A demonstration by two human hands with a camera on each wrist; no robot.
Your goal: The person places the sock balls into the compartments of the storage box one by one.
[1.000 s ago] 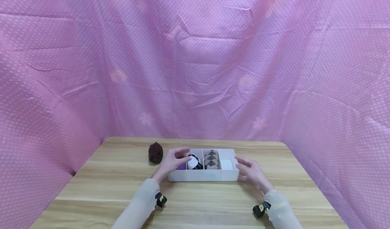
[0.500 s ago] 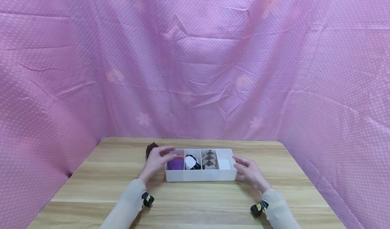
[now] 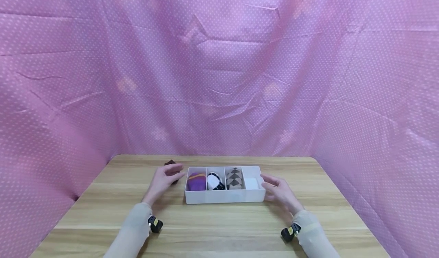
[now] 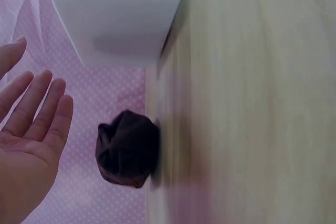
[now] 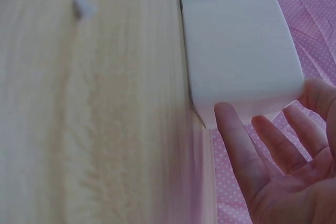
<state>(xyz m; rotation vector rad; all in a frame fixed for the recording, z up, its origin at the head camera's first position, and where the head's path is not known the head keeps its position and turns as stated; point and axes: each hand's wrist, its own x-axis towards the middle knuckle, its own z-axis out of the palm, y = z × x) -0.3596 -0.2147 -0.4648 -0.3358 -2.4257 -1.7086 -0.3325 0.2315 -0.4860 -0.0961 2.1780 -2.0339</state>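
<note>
A white box (image 3: 224, 197) with several compartments sits on the table. From left to right it holds a purple rolled sock (image 3: 197, 183) with orange stripes, a white-and-black rolled sock (image 3: 214, 182) and a beige-and-brown argyle sock roll (image 3: 234, 179). The rightmost compartment shows a white patch (image 3: 251, 183) low inside. Left of the box, my left hand (image 3: 161, 181) has its fingers apart beside a dark brown rolled sock (image 4: 128, 148), which it partly hides in the head view. At the box's right end, my right hand (image 3: 281, 194) touches the wall with extended fingertips (image 5: 224, 111).
The wooden table (image 3: 219, 229) reaches back to a pink dotted cloth (image 3: 219, 79) that hangs behind and on both sides. A small black camera is strapped on each wrist. A small pale spot (image 5: 84, 9) shows on the tabletop in the right wrist view.
My left hand has moved left, from over the purple rolled sock to the dark brown one, uncovering the box's left compartment. My right hand stays at the box's right end.
</note>
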